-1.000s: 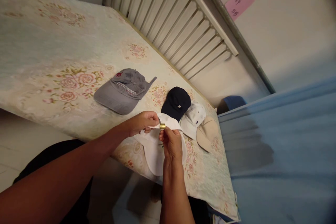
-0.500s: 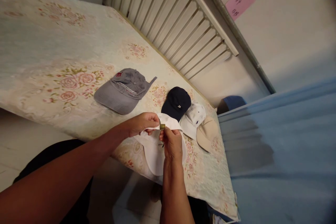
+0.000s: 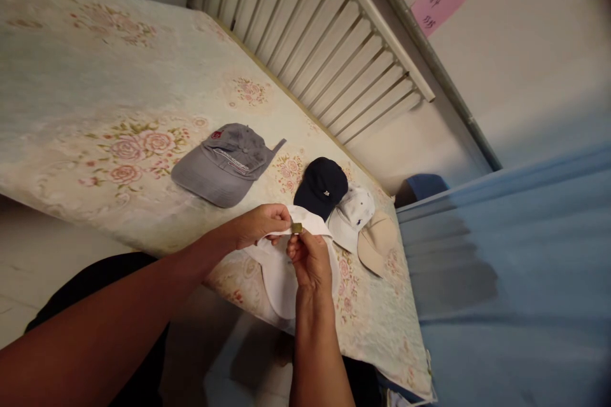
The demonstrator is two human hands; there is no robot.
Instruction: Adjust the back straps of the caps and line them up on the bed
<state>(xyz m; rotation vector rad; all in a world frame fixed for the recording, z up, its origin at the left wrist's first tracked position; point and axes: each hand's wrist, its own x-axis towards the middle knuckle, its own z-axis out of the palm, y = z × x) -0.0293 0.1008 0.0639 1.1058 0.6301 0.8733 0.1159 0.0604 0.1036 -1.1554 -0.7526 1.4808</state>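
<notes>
A white cap point(image 3: 279, 280) lies on the bed's near edge, its strap side toward my hands. My left hand point(image 3: 265, 224) is closed in a pinch on the cap's white strap, close to a small brass-coloured buckle point(image 3: 296, 227). My right hand point(image 3: 311, 257) is closed too, thumb and fingertips at the buckle's lower right side. The fingers partly hide the strap's end. Beyond my hands sits a dark navy cap point(image 3: 321, 186), and a grey cap point(image 3: 224, 165) with its strap sticking out lies to the left.
A second white cap point(image 3: 352, 216) and a beige cap point(image 3: 377, 241) stand to the right. Flowered cloth point(image 3: 181, 76) covers the bed. A slatted metal rail point(image 3: 305, 32) runs along the wall, which bears a pink note point(image 3: 438, 3). Blue curtain point(image 3: 515, 254) hangs at right.
The buckle has tilted and shifted slightly up and right. My right hand has turned a little, its lower fingers more loosely curled. My left hand keeps its pinch on the strap.
</notes>
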